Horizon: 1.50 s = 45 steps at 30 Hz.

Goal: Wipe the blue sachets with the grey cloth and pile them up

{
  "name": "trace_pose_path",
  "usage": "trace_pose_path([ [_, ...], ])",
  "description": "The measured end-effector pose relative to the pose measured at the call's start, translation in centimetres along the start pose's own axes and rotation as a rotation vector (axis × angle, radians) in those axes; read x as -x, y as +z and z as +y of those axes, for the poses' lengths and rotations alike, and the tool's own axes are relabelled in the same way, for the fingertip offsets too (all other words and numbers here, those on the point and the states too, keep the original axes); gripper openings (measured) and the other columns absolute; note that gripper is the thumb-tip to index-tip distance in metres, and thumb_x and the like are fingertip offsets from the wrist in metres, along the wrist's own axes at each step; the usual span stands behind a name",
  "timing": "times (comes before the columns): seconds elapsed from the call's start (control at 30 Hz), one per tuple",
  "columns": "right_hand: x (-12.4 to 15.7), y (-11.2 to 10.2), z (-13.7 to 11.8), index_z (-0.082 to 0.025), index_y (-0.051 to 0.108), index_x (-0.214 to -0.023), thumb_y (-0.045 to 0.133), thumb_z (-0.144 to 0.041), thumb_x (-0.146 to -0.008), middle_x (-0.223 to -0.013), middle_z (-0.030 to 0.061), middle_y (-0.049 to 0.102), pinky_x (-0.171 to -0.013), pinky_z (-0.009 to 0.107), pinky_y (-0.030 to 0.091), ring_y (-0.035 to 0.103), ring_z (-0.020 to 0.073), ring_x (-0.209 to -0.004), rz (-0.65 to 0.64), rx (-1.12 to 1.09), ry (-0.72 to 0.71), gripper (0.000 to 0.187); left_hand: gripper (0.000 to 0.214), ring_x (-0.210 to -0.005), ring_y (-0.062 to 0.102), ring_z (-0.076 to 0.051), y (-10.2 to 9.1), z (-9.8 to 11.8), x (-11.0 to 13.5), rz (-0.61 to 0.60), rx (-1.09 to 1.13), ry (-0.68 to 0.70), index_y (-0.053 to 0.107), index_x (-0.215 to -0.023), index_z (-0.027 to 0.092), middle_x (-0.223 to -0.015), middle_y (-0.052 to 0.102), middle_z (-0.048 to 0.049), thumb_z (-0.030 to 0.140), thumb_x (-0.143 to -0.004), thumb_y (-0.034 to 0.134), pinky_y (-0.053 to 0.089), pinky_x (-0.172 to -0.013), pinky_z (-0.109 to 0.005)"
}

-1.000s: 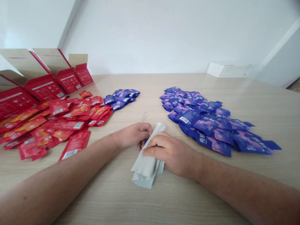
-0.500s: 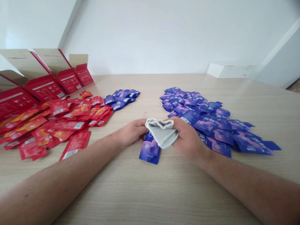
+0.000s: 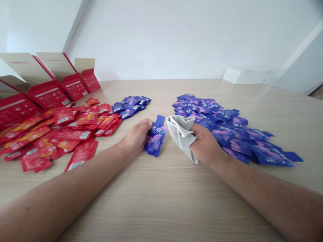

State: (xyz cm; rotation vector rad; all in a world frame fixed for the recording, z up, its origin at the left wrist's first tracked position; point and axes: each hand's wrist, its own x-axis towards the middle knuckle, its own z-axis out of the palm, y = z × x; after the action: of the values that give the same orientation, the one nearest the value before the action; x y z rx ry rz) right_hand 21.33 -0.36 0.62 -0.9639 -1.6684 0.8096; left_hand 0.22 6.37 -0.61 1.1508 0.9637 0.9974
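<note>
Left hand [image 3: 135,137] pinching a blue pouch [image 3: 155,136], right hand [image 3: 207,146] bunching a grey cloth [image 3: 180,134]

On my feed, the left hand is nearly closed, its fingers curled around the side of the pouch. The pouch stands tilted a little, its printed face turned up to my camera and its white characters sharp enough to see. The right hand is also mostly closed, its fingers [image 3: 194,131] sunk into the folds of the cloth, with a corner of the fabric trailing below the palm. Pouch and cloth sit just beside each other between the hands (I can't swear to a gap at this resolution). Under both hands runs a pale wooden tabletop [image 3: 171,201].

Left of the left hand lies a loose spread of red sachets [image 3: 80,118]. Just ahead of that hand is a small pile of blue pouches [image 3: 130,106]. Ahead and to the right of the right hand, a larger heap of blue pouches [image 3: 227,136] overlaps in layers. Farther left stand open red cartons [image 3: 74,86] with raised flaps, and far beyond the right hand sits a white box [image 3: 246,76].
</note>
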Motion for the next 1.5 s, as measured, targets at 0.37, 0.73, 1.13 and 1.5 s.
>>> trace_pose_path([
  [0.37,1.3,1.3,-0.7,-0.02,0.07,-0.103,0.074,-0.039,-0.083,-0.083,-0.0004,0.066,-0.06,0.024,0.044,0.053,0.0124,-0.068,-0.32,-0.392,0.298,0.028,0.01,-0.07,0.053,-0.014,0.5,1.0,1.9,0.065,-0.754,0.518,0.058,-0.085,0.019,-0.076,0.059,0.0003,0.028,-0.089,0.056,0.041,-0.063,-0.024],
  [0.73,1.1,1.0,-1.3,-0.019,0.067,-0.089,0.072,-0.041,-0.086,-0.081,-0.001,0.058,-0.065,0.025,0.044,0.048,0.0125,-0.07,-0.319,-0.447,0.229,0.022,0.005,-0.088,0.06,-0.02,1.1,1.6,3.6,-0.081,-1.06,0.877,0.059,-0.088,0.019,-0.092,0.065,-0.0077,0.02,-0.089,0.054,0.048,-0.081,-0.033],
  [1.13,1.2,1.2,-0.1,-0.02,0.061,-0.088,0.078,-0.039,-0.079,-0.085,-0.0004,0.059,-0.069,0.028,0.046,0.048,0.0142,-0.074,-0.357,-0.511,0.3,0.027,0.013,-0.089,0.06,-0.021,0.0,0.3,3.2,-0.237,-1.323,1.04,0.066,-0.097,0.02,-0.096,0.066,-0.0099,0.027,-0.092,0.056,0.05,-0.08,-0.033],
  [1.5,1.3,0.7,1.0,-0.018,0.066,-0.088,0.082,-0.03,-0.072,-0.078,-0.0004,0.063,-0.075,0.03,0.047,0.055,0.0162,-0.078,-0.325,-0.555,0.505,0.026,0.016,-0.093,0.06,-0.023,0.0,0.4,3.0,-0.329,-1.235,0.922,0.07,-0.095,0.021,-0.097,0.067,-0.0117,0.024,-0.09,0.056,0.048,-0.087,-0.037],
])
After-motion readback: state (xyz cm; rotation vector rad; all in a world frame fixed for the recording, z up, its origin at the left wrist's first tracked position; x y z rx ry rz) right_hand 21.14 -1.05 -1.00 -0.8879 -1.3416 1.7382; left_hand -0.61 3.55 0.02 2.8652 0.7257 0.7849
